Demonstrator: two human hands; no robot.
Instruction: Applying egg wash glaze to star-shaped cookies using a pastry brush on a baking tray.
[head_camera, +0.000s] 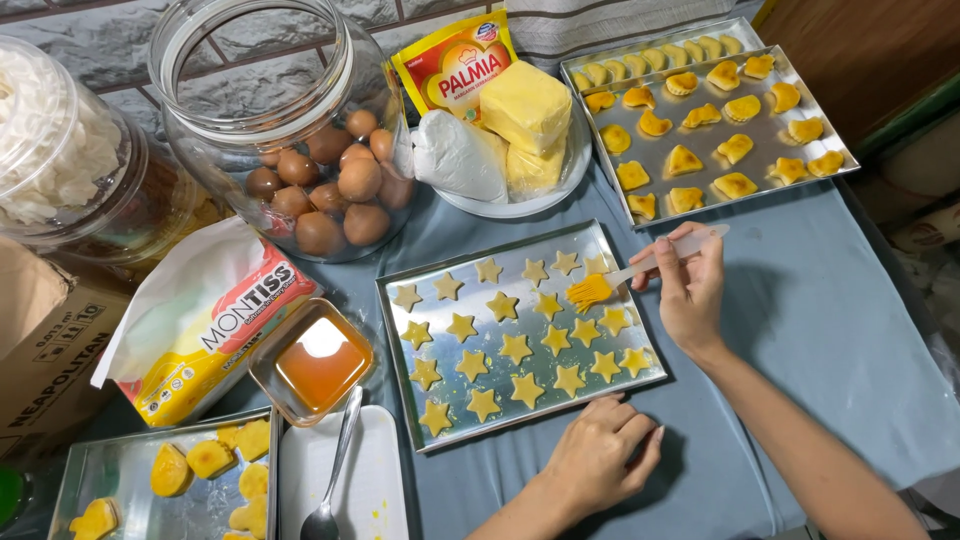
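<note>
A metal tray (395, 335) on the blue cloth holds several star-shaped yellow cookies (516, 347). My right hand (690, 290) grips a pastry brush (640, 270) with a clear handle, and its orange bristles touch a star near the tray's upper right. My left hand (600, 455) rests with curled fingers on the cloth against the tray's near edge, holding nothing. A small glass dish of orange egg wash (315, 365) sits left of the tray.
A second tray (770, 135) of shaped pastries lies at the back right. A big glass jar of brown eggs (320, 190), a plate with butter and a white bag (500, 140), a tissue pack (215, 320), a spoon (335, 470) and another tray (120, 480) crowd the left.
</note>
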